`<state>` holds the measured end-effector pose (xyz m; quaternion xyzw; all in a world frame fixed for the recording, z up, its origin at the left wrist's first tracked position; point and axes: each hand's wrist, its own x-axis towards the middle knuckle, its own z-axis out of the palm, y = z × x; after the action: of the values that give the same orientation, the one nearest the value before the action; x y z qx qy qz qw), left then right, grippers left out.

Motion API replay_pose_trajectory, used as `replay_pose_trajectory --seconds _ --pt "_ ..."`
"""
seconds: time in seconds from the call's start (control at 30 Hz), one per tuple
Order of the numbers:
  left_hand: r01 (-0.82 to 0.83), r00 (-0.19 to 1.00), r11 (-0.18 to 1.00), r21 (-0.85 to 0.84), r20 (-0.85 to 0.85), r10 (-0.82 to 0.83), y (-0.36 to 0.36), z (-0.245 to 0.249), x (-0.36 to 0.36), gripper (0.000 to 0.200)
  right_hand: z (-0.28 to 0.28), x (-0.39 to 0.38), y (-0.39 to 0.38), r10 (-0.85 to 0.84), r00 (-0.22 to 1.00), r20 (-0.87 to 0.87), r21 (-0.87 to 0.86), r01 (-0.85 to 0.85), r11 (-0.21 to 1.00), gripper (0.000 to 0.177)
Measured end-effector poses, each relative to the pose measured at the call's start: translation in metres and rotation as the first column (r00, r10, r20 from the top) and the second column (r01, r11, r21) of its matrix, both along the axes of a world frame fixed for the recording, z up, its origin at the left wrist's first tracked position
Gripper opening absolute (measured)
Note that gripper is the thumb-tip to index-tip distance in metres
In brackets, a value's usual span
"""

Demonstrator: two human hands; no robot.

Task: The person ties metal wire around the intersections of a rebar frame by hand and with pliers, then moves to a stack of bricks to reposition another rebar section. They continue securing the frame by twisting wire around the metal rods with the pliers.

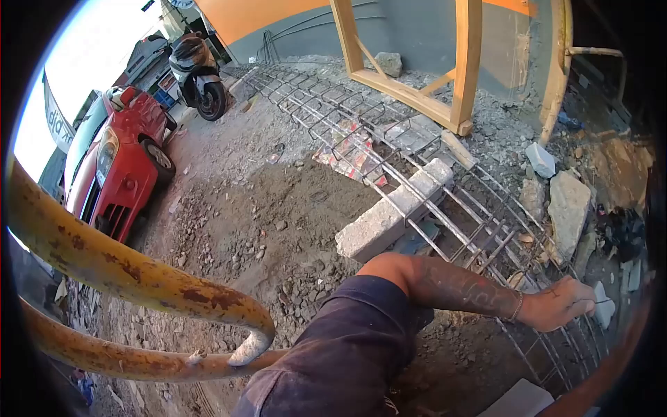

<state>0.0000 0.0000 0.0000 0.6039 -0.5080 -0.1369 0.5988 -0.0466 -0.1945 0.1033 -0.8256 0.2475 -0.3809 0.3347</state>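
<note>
My left hand (558,304) is closed at the right, above the steel rebar cage (479,236), its fingers curled together. A thin dark line shows at the fingertips, but what they pinch is too small to make out. The long cage, made of bars with square ties, runs from the upper middle down to the lower right. Under its bars lies a pale concrete block (392,208). Part of another forearm, likely my right, shows at the lower right edge; that hand is out of sight.
Rusty yellow pipe rails (139,271) cross the left foreground. Against the wall stands a wooden frame (406,90). Broken concrete slabs (568,208) lie at the right. A red car (121,156) and a scooter (198,73) are parked on gravelly ground at upper left.
</note>
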Motion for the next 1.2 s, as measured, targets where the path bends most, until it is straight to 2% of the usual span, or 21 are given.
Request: replay_pose_trajectory --seconds 0.03,0.07,0.1,0.17,0.2,0.27,0.3,0.33,0.4,0.47,0.5,0.6,0.67,0.7,0.77,0.83,0.87,0.9,0.97,1.03,1.2 --pt "-0.073 0.996 0.993 -0.093 -0.055 0.068 -0.010 -0.001 -0.013 0.018 0.008 -0.008 0.015 0.129 0.975 0.179 -0.028 -0.126 0.992 0.039" --pt "-0.150 0.985 0.972 -0.183 -0.111 0.131 -0.018 -0.002 -0.025 0.019 0.013 -0.013 0.022 0.255 0.901 0.352 -0.080 -0.243 0.967 0.037" --pt "-0.149 0.987 0.970 -0.193 -0.094 0.133 -0.021 -0.022 -0.022 0.019 -0.015 -0.010 0.026 0.260 0.894 0.366 -0.091 -0.243 0.966 0.037" --pt "-0.176 0.979 0.968 -0.179 -0.138 0.152 -0.027 -0.038 -0.034 0.020 -0.070 -0.025 0.031 0.175 0.901 0.397 0.312 -0.312 0.897 0.044" --pt "-0.043 0.992 0.995 -0.093 -0.124 0.031 -0.010 -0.027 -0.033 0.020 -0.081 -0.028 0.041 0.170 0.913 0.371 0.317 -0.297 0.900 0.044" --pt "0.158 0.984 0.987 0.021 -0.081 -0.156 0.011 -0.030 -0.029 0.022 -0.092 -0.052 0.066 0.061 0.942 0.330 0.455 -0.215 0.864 0.042" --pt "0.209 0.978 0.956 0.204 -0.047 -0.203 0.015 -0.035 -0.022 0.029 -0.092 -0.060 0.069 0.006 0.951 0.311 0.485 -0.164 0.859 0.039" --pt "0.122 0.989 0.985 0.119 0.064 -0.130 0.017 -0.042 -0.019 0.034 -0.095 -0.074 0.068 -0.042 0.974 0.220 0.514 -0.079 0.854 0.036" --pt "0.087 0.982 0.986 0.139 0.156 -0.108 0.013 -0.058 0.002 0.027 -0.096 -0.099 0.082 -0.093 0.992 0.090 0.580 0.024 0.814 0.028" --pt "-0.008 0.997 0.975 0.223 0.080 -0.010 0.021 -0.063 0.018 0.020 -0.121 -0.128 0.089 0.102 0.992 -0.077 0.653 -0.027 0.757 0.018" --pt "-0.041 0.999 0.943 0.329 0.027 0.034 0.025 -0.066 0.029 0.019 -0.142 -0.140 0.090 0.170 0.972 -0.161 0.695 -0.011 0.719 0.015" --pt "-0.041 0.994 0.902 0.430 -0.070 0.079 0.030 -0.070 0.046 0.019 -0.194 -0.167 0.095 0.398 0.855 -0.331 0.814 0.046 0.579 0.010" --pt "-0.109 0.986 0.928 0.356 -0.079 0.146 0.024 -0.073 0.049 0.016 -0.221 -0.183 0.095 0.370 0.876 -0.309 0.841 0.070 0.537 0.009" --pt "-0.084 0.989 0.926 0.367 -0.086 0.124 0.022 -0.071 0.051 0.016 -0.235 -0.196 0.098 0.348 0.890 -0.294 0.866 0.094 0.492 0.009" --pt "-0.041 0.996 0.874 0.484 -0.045 0.072 0.013 -0.059 0.057 0.019 -0.266 -0.209 0.100 0.287 0.927 -0.241 0.887 0.090 0.453 0.008" --pt "-0.041 0.998 0.889 0.455 -0.015 0.054 -0.004 -0.063 0.055 0.020 -0.280 -0.209 0.099 0.166 0.935 -0.314 0.900 0.238 0.364 0.006" --pt "-0.060 0.979 0.888 0.457 0.200 -0.037 -0.014 -0.065 0.046 0.024 -0.285 -0.203 0.096 0.161 0.935 -0.316 0.900 0.242 0.363 0.006" --pt "-0.077 0.905 0.888 0.454 0.405 -0.128 -0.025 -0.067 0.035 0.030 -0.289 -0.194 0.094 0.126 0.948 -0.292 0.897 0.226 0.379 0.006" --pt "-0.084 0.832 0.908 0.410 0.530 -0.163 -0.034 -0.091 -0.001 0.036 -0.300 -0.179 0.093 0.084 0.961 -0.264 0.895 0.212 0.392 0.006" --pt "-0.104 0.795 0.896 0.432 0.577 -0.187 -0.039 -0.113 -0.023 0.043 -0.313 -0.165 0.088 -0.031 0.989 -0.144 0.923 0.146 0.355 0.007" --pt "-0.132 0.805 0.933 0.335 0.585 -0.096 -0.040 -0.151 -0.035 0.042 -0.307 -0.147 0.074 0.001 0.999 -0.036 0.945 0.034 0.325 0.007"
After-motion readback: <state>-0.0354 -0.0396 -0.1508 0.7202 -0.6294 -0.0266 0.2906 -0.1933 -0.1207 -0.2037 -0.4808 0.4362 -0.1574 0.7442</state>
